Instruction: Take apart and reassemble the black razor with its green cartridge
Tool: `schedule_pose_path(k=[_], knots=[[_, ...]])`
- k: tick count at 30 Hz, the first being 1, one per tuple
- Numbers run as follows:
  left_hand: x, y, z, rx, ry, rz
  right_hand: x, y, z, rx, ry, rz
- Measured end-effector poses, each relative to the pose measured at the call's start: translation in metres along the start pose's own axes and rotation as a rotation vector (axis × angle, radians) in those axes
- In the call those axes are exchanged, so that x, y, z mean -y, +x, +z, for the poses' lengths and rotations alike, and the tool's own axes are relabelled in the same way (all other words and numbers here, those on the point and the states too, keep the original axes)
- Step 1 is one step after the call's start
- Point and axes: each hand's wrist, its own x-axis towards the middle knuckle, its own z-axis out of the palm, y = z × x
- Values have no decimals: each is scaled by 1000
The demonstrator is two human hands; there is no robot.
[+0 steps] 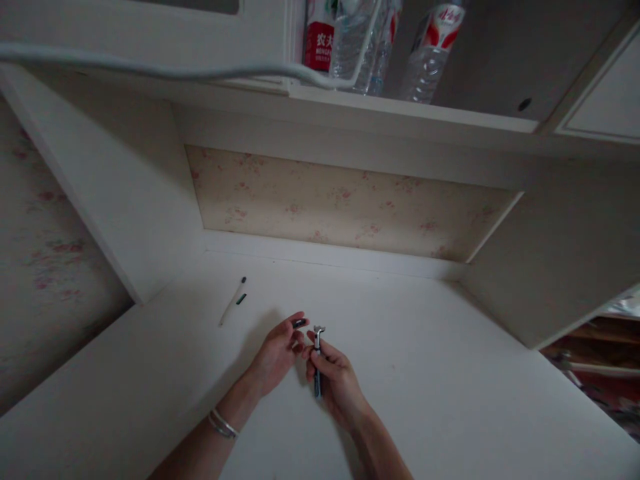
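My right hand (337, 380) is closed around a razor handle (318, 373) with a dark grip and a bare silver neck pointing up and away from me. My left hand (277, 350), just to its left, pinches a small dark razor cartridge (299, 323) between thumb and fingers. The cartridge and the neck are apart, a short gap between them. Both hands are over the white desk, fingertips close together. Farther left lie a thin white stick with a dark tip (231, 304) and a short dark green strip (241, 299), too small to name surely.
The white desktop (425, 347) runs back to a floral wall panel (320, 200) between two side boards. Overhead, a shelf holds several plastic bottles (433, 53). A pale cable (175, 69) hangs across the cabinet front. Shelves with items (595, 353) show at right.
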Motion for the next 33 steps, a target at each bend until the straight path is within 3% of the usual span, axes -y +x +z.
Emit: schedule_pose_path(k=[8, 14, 20, 27, 33], knots=[[1, 6, -3, -67, 61, 78, 10, 5, -31, -257, -218, -113], [4, 4, -1, -132, 405, 126, 38, 9, -87, -454, -855, -146], [2, 0, 4, -132, 595, 121, 64, 7, -128, -649, -1227, -106], [2, -1, 8, -158, 695, 150, 65, 11, -148, -678, -1510, -79], [2, 0, 7, -223, 846, 279, 69, 9, -161, -759, -1715, -10]])
